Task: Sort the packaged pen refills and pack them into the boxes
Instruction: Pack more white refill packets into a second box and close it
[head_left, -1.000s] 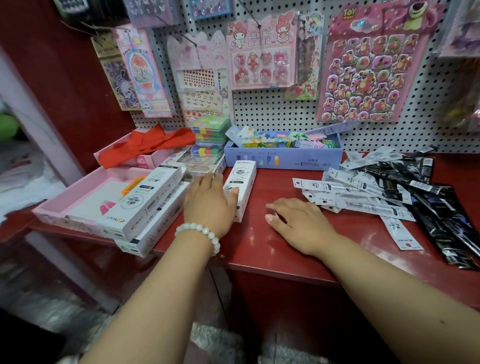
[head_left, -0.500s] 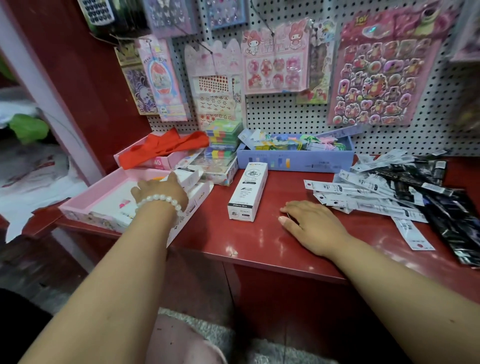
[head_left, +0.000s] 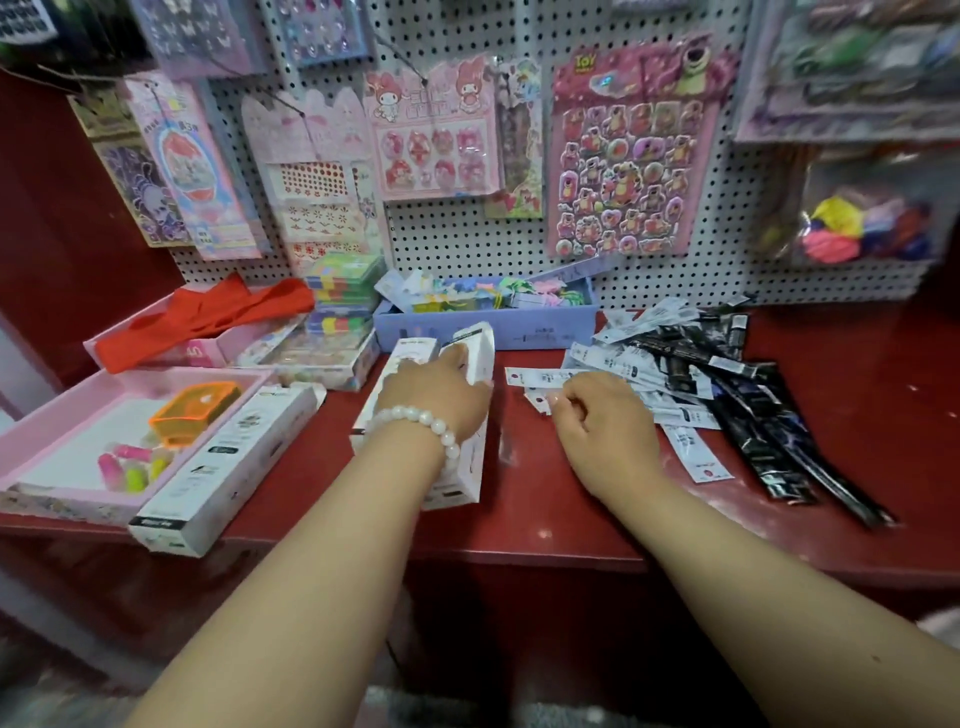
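The left hand (head_left: 434, 397) is holding white boxes (head_left: 470, 358) in the middle of the red worktop (head_left: 545, 499), with its thumb on the far box. There seem to be two boxes under it, side by side. One more white box (head_left: 223, 467) lies well off to the left of that hand.

The right hand (head_left: 602, 426) has its fingers curled down on the near edge of the pile of pen refills (head_left: 649, 379). It looks like it is pinching a white pack (head_left: 540, 378), but I cannot tell for sure.

To do this well, I think the left hand should keep a box steady with its open end facing the right hand. The right hand should pick white packs only and leave the black packs (head_left: 769, 441) on its far right side for another box. Slide them in straight so they do not bend.
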